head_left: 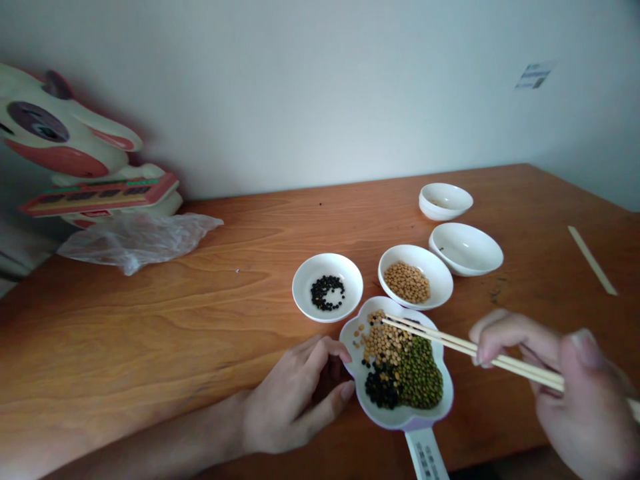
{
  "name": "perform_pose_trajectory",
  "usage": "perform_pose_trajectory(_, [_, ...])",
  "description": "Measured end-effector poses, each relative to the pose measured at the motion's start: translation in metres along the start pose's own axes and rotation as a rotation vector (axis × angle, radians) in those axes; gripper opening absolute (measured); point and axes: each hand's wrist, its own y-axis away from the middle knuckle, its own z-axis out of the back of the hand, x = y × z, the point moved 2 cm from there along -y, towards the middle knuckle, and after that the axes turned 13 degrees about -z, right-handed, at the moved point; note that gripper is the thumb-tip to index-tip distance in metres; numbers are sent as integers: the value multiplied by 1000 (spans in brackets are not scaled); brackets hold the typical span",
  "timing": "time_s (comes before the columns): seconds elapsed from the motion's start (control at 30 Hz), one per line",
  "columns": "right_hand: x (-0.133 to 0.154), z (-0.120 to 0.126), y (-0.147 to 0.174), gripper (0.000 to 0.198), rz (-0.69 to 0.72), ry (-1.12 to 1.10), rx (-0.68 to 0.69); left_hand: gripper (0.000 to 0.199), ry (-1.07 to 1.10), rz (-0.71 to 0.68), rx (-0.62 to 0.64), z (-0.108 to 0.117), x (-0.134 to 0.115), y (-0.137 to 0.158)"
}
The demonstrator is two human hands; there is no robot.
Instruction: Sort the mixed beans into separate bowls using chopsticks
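My right hand [565, 380] is closed around a pair of wooden chopsticks [460, 345]. Their tips touch the yellow soybeans in a flower-shaped dish [447, 400] with a lilac outer side. Soybeans [387, 340], green mung beans [423, 380] and black beans [383, 387] lie in it, somewhat mixed where they meet. At the dish's left rim, my left hand [300, 393] grips the edge with bent forefinger and thumb. Just behind the dish stand a white bowl [303, 303] of black beans and another white bowl [440, 277] of soybeans.
Farther back are a white bowl [475, 250] with a few dark specks and one [445, 200] with a little pale content. A pale stick [593, 260] lies at right. Clear plastic [135, 240] and a cow-shaped toy [90, 153] are at left, by the wall.
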Motion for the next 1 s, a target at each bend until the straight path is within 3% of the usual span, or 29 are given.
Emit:
perform_pose_trajectory(0.27, [-16, -27, 14, 60, 4, -37, 241, 24, 12, -4, -5, 1, -1, 0])
perform_pose_trajectory(0.63, [-11, -43, 21, 54, 48, 30, 322, 25, 4, -17, -1, 1, -1, 0])
perform_pose_trajectory(1.0, [-33, -35, 33, 51, 100, -16, 327, 26, 33, -12, 1, 2, -1, -1])
